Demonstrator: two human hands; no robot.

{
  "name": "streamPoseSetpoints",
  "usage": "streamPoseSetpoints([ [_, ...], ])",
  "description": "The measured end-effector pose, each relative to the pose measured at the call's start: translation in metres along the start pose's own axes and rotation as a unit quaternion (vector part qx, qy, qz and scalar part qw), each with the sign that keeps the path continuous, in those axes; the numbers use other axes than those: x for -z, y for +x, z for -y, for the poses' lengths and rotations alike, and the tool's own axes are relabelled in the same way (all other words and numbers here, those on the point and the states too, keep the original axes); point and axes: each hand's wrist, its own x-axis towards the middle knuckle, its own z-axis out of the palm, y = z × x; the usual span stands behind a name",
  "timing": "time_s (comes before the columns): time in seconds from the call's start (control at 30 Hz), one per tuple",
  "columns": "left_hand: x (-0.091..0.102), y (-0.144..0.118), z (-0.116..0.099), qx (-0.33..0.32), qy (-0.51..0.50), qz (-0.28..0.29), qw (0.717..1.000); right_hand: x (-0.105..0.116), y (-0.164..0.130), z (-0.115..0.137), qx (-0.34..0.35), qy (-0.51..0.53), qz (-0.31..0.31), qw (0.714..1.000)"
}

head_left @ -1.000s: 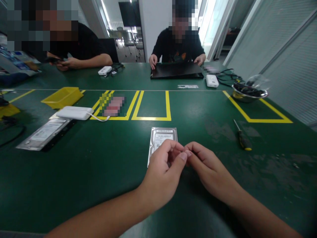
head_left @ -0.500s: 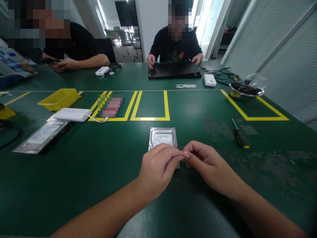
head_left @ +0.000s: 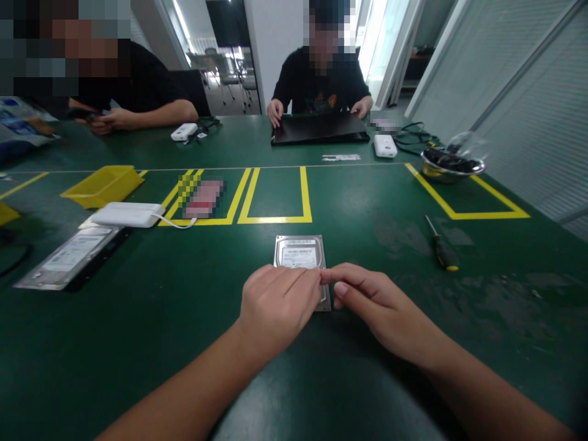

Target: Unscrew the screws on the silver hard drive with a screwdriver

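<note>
A silver hard drive (head_left: pixel 299 251) with a white label lies flat on the green table (head_left: pixel 184 318) straight in front of me. My left hand (head_left: pixel 280 306) lies palm down over its near half, fingers curled on the top. From the right, my right hand (head_left: pixel 372 303) meets the drive's near right corner, forefinger along the top edge and thumb beside it. The fingertips of both hands touch each other. Whether anything small sits between them is hidden.
A black and yellow screwdriver (head_left: pixel 440 248) lies to the right. At left are a second drive (head_left: pixel 64 257), a white box with a cable (head_left: pixel 126 214) and a yellow bin (head_left: pixel 103 184). A metal bowl (head_left: pixel 452 164) stands far right. Two people sit opposite, one at a closed laptop (head_left: pixel 320 130).
Both hands have dropped from a raised fingertip pinch above the drive down onto it. The left hand has flattened over its near half.
</note>
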Motion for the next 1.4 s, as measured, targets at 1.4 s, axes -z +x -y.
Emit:
streamPoseSetpoints([
  [1.4,0.008,0.014,0.000,0.207,-0.314,0.076,0.923,0.019,0.003,-0.038,0.105,-0.405,0.045,0.907],
])
